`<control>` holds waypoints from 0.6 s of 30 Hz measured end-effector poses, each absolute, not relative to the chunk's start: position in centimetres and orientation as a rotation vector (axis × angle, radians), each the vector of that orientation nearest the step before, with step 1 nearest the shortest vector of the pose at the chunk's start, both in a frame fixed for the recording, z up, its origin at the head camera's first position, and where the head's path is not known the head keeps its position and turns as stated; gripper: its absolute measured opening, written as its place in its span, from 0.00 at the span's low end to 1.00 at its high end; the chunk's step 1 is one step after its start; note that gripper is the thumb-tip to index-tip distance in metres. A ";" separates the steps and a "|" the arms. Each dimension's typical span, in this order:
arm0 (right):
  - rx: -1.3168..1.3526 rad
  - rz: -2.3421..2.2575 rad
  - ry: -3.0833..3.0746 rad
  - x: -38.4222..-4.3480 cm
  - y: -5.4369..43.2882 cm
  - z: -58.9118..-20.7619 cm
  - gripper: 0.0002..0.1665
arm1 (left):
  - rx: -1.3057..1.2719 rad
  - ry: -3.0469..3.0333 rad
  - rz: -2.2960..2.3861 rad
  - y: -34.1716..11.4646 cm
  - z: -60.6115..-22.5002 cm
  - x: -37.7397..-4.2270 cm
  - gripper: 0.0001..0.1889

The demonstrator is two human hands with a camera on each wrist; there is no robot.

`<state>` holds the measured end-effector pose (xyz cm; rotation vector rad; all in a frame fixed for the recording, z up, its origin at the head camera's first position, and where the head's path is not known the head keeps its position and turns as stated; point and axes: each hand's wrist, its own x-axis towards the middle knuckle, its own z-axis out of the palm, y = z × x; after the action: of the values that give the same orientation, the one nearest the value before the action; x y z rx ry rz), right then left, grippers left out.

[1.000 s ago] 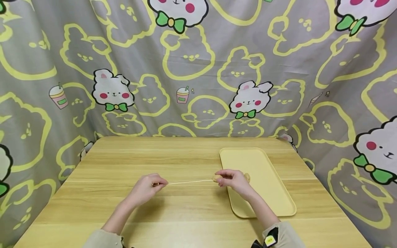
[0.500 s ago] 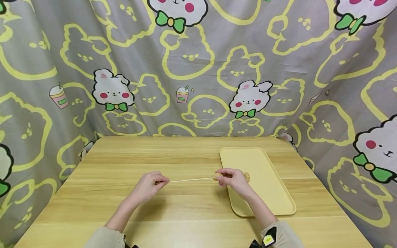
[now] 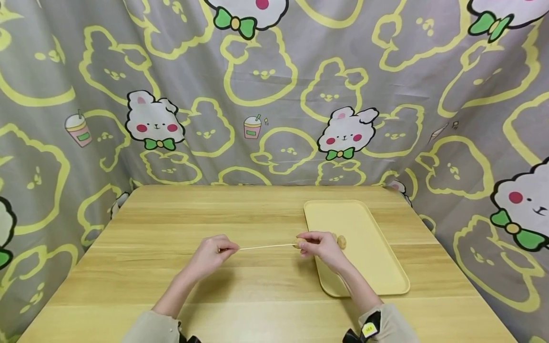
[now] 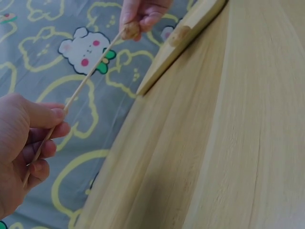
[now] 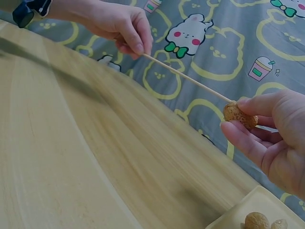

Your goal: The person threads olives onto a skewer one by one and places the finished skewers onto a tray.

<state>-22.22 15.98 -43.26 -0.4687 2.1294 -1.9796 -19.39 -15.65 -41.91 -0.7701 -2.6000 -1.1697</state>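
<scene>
My left hand [image 3: 214,255] pinches a thin bamboo skewer [image 3: 266,247] between thumb and fingers. In the left wrist view its rear end runs under the curled fingers. My right hand [image 3: 323,248] holds a brown, rough-skinned food ball [image 5: 239,114] between thumb and fingertips. The tip of the skewer [image 5: 190,78] meets the side of this ball; how deep it sits inside cannot be seen. Both hands are raised above the wooden table. Below the right wrist, more brown balls [image 5: 257,221] lie on the yellow tray [image 3: 364,271], partly hidden by the hand in the head view.
The yellow tray stands on the right side of the wooden table [image 3: 249,305]. A grey curtain [image 3: 274,57] with cartoon rabbits hangs behind the table and along both sides.
My left hand has moved a little to the right, and less of the skewer shows between the hands. The right hand stays almost in place. The head view has tilted slightly down.
</scene>
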 end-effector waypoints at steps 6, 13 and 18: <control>-0.462 -1.991 2.121 -22.3 16.0 -43.1 0.21 | -0.746 -2.611 -1.205 -15.2 -41.8 -19.5 0.05; -0.445 -1.978 2.105 -22.4 16.2 -43.5 0.23 | -0.719 -2.648 -1.230 -15.0 -41.8 -19.9 0.05; -0.452 -1.957 2.120 -22.4 16.6 -43.8 0.25 | -0.749 -2.716 -1.241 -15.3 -41.7 -20.2 0.05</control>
<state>-22.38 16.60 -43.76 -0.4518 2.1204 -1.9570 -20.16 -15.25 -41.73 -0.7486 -2.7162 -1.2411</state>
